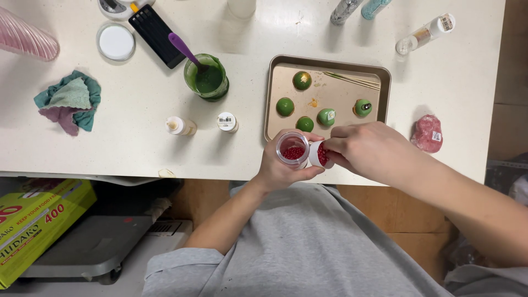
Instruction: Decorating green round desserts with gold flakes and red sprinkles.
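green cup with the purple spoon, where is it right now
In the head view the green cup stands on the white table, left of the baking tray and up-left of the left hand holding the bead jar.

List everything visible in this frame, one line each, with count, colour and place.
metal baking tray: 1, tan, table right of centre
round green coated balls: 5, on the tray
glass cup of green liquid: 1, with purple-handled spatula, left of the tray
clear jar of red beads: 1, in left hand
white cap holding red beads: 1, in right hand
crumpled cloth: 1, teal and pink, table left
pink wrapped lump: 1, right of tray
left hand: gripping the jar
right hand: pinching the cap
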